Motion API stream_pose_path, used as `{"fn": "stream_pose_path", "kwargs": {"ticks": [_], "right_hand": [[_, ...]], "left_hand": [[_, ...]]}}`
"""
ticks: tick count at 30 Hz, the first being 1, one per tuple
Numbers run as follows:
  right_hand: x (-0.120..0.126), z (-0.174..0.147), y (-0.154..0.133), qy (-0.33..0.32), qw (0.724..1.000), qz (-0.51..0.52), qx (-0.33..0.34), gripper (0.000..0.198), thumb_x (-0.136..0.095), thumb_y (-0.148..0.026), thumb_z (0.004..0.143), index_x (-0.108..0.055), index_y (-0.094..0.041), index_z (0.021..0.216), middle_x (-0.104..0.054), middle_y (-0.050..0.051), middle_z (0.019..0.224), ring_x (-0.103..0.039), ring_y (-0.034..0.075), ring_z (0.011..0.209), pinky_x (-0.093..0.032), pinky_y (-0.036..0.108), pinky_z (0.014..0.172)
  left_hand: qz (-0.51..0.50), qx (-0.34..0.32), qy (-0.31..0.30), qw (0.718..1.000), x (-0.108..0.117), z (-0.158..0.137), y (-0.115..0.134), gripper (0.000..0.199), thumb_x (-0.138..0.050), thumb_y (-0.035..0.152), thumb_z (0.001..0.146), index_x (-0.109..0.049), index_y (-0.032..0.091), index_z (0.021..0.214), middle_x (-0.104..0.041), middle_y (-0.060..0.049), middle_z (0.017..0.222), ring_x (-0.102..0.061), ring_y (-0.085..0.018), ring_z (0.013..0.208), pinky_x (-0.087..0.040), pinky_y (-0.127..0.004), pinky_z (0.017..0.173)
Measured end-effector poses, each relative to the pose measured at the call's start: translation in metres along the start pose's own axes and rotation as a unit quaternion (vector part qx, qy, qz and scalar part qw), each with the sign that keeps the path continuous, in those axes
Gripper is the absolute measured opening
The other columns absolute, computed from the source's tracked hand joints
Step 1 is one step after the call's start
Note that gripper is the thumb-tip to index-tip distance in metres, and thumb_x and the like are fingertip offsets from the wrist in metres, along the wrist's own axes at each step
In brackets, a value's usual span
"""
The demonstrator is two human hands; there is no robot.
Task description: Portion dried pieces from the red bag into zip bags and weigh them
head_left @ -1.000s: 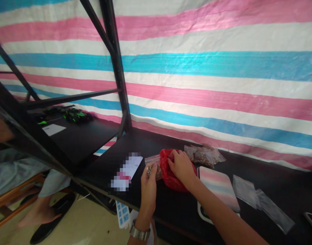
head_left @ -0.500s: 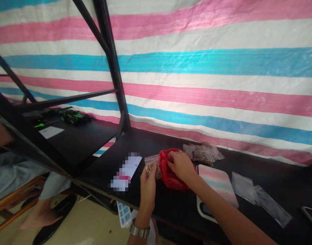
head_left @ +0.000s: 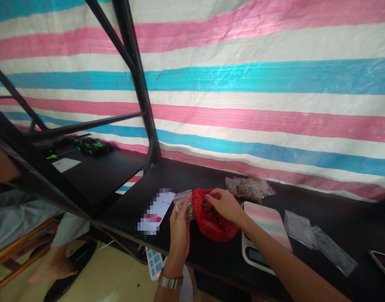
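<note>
My left hand [head_left: 180, 224] is closed on a small clear zip-lock bag [head_left: 183, 196] of little brownish pieces, held upright with its top edge showing. Beside it on the black table stands an open red plastic bag [head_left: 216, 230], with dark brown bits visible inside. Over the red bag's mouth is my right hand [head_left: 225, 203], fingertips pinched together; whatever they hold, if anything, is hidden. A kitchen scale [head_left: 271, 216] with a pale, shiny platform sits right of the red bag, partly under my right forearm.
Several filled zip-lock bags [head_left: 249, 188] lie behind the scale. Flat clear bags [head_left: 334, 249] are to its right, and a phone [head_left: 383, 266] is at the right edge. A partly blurred white card or screen [head_left: 159, 209] lies left. A black metal frame [head_left: 137, 79] stands left; another person's leg [head_left: 58, 262] shows beyond.
My right hand has drawn up slightly from inside the red bag, whose opening now shows more. My left hand and the zip-lock bag have shifted a little left.
</note>
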State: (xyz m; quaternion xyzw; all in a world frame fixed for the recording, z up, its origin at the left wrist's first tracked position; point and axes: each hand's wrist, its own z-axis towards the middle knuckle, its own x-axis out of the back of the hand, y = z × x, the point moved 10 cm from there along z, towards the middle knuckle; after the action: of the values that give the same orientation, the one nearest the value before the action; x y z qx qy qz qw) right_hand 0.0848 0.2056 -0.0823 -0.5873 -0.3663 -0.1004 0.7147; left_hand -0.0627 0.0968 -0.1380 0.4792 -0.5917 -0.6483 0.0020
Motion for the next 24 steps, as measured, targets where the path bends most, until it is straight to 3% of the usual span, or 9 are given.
{"fn": "stream_pose_path", "kwargs": {"ticks": [2,4,8,12,15,18,24], "right_hand": [[0.005,-0.001,0.002,0.0,1.0,0.015,-0.005,0.019,-0.062,-0.031,0.097,-0.075,-0.019,0.09,-0.082,0.006,0.093,-0.077,0.021,0.088,-0.054,0.029,0.079],[0.011,-0.004,0.003,-0.004,0.999,0.035,-0.012,0.018,-0.062,-0.031,0.097,-0.075,-0.018,0.094,-0.082,0.006,0.092,-0.077,0.021,0.087,-0.054,0.029,0.078],[0.025,-0.013,-0.006,0.006,1.0,0.014,-0.004,0.014,-0.066,-0.032,0.096,-0.073,-0.02,0.096,-0.082,0.005,0.093,-0.076,0.021,0.086,-0.052,0.03,0.077],[0.017,-0.019,-0.031,0.025,0.981,-0.175,0.075,0.006,-0.069,-0.025,0.095,-0.073,-0.022,0.097,-0.08,0.007,0.103,-0.071,0.025,0.102,-0.048,0.034,0.09],[-0.001,-0.017,-0.034,0.017,0.969,-0.232,0.088,0.009,-0.068,-0.019,0.094,-0.074,-0.021,0.099,-0.08,0.01,0.111,-0.069,0.027,0.11,-0.046,0.034,0.094],[-0.01,-0.014,-0.028,0.01,0.981,-0.184,0.067,0.008,-0.068,-0.019,0.092,-0.075,-0.022,0.095,-0.082,0.007,0.104,-0.074,0.023,0.097,-0.048,0.03,0.084],[-0.008,-0.01,-0.007,-0.008,1.0,0.027,-0.008,0.014,-0.068,-0.031,0.093,-0.074,-0.022,0.085,-0.082,0.003,0.086,-0.076,0.019,0.08,-0.052,0.027,0.073]], "left_hand": [[0.036,-0.022,0.006,0.999,0.004,0.002,0.003,0.041,-0.085,0.045,0.072,-0.077,0.019,0.103,-0.079,-0.005,0.106,-0.072,-0.021,0.093,-0.055,-0.032,0.086],[0.111,-0.086,0.022,0.99,0.01,0.002,0.015,0.038,-0.081,0.049,0.078,-0.077,0.019,0.101,-0.078,-0.005,0.106,-0.07,-0.023,0.099,-0.053,-0.036,0.094],[0.242,-0.213,0.032,0.946,0.009,-0.004,0.04,0.029,-0.072,0.048,0.088,-0.076,0.021,0.097,-0.076,-0.005,0.101,-0.067,-0.025,0.111,-0.046,-0.038,0.107],[0.259,-0.17,-0.018,0.951,0.0,-0.001,0.026,0.03,-0.071,0.05,0.09,-0.075,0.021,0.091,-0.076,-0.004,0.091,-0.068,-0.026,0.107,-0.049,-0.038,0.104],[0.197,-0.102,-0.03,0.975,-0.002,0.002,0.009,0.036,-0.074,0.053,0.087,-0.076,0.019,0.101,-0.077,-0.005,0.102,-0.07,-0.024,0.1,-0.053,-0.039,0.099],[0.121,-0.051,-0.028,0.991,-0.002,0.001,-0.001,0.042,-0.078,0.053,0.082,-0.075,0.018,0.105,-0.078,-0.006,0.107,-0.072,-0.023,0.096,-0.056,-0.038,0.093],[0.061,-0.025,0.003,0.998,0.0,-0.001,0.003,0.041,-0.085,0.048,0.072,-0.074,0.019,0.099,-0.079,-0.004,0.098,-0.074,-0.02,0.087,-0.056,-0.031,0.08]]}}
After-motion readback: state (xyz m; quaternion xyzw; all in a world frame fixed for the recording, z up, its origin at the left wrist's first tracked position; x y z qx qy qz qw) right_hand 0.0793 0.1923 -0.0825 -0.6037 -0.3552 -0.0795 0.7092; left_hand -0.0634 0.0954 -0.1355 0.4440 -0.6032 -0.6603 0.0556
